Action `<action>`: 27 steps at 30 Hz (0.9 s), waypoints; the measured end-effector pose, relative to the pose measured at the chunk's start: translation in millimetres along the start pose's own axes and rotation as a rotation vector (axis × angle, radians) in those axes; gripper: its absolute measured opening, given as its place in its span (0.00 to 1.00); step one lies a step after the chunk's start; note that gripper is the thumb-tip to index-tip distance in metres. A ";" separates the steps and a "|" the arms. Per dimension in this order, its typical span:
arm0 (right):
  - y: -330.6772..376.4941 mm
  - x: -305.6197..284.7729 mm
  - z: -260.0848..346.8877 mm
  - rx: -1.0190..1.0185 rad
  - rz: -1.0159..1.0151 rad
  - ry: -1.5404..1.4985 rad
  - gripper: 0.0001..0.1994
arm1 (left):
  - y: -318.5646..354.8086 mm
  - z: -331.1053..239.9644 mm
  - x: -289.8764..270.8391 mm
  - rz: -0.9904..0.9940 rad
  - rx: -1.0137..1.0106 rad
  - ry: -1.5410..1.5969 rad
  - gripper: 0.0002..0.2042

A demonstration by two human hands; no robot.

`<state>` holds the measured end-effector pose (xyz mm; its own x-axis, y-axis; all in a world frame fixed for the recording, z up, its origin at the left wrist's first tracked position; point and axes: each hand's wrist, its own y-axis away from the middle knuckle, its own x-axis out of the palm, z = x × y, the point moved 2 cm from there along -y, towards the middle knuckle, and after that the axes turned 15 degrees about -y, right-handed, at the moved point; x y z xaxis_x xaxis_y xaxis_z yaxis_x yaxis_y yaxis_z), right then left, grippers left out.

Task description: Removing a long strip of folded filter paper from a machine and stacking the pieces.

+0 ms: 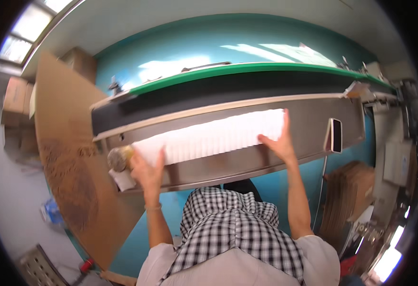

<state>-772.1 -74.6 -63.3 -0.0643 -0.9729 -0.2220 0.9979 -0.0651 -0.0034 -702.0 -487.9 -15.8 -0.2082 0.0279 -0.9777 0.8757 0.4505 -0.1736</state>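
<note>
A long white ribbed row [213, 138], perhaps many thin pieces packed side by side, lies across the brown metal trough [197, 170] before me. What the pieces are cannot be made out, since the white is overexposed. My left hand [147, 169] grips the left end, thumb on the near side. Around the right end goes my right hand [279, 139], its thumb in front and fingers at the end face. Just left of my left hand stands a round jar-like item [119, 158], with a crumpled white piece [123, 180] below it.
A phone [335, 135] leans at the trough's right side. Behind runs a dark band [209, 89] with a green edge [237, 69]. A big cardboard sheet [70, 157] stands at left; flattened cartons [347, 198] stand at lower right.
</note>
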 end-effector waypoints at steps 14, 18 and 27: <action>-29.4 -19.2 11.2 0.009 -0.199 0.338 0.22 | -23.0 -297.0 23.3 0.240 1.028 0.338 0.43; -42.5 -16.2 11.4 -0.116 -0.137 0.352 0.18 | -51.5 -325.4 40.9 0.487 1.123 0.334 0.47; -66.7 -31.0 3.5 0.173 0.155 0.110 0.23 | -58.3 -307.1 59.9 0.712 1.029 0.488 0.42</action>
<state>-836.7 -40.9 -52.7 0.1004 -0.9448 -0.3120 0.9784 0.0369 0.2033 -899.3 -238.5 -28.0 0.4818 0.3841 -0.7876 0.7403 -0.6594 0.1313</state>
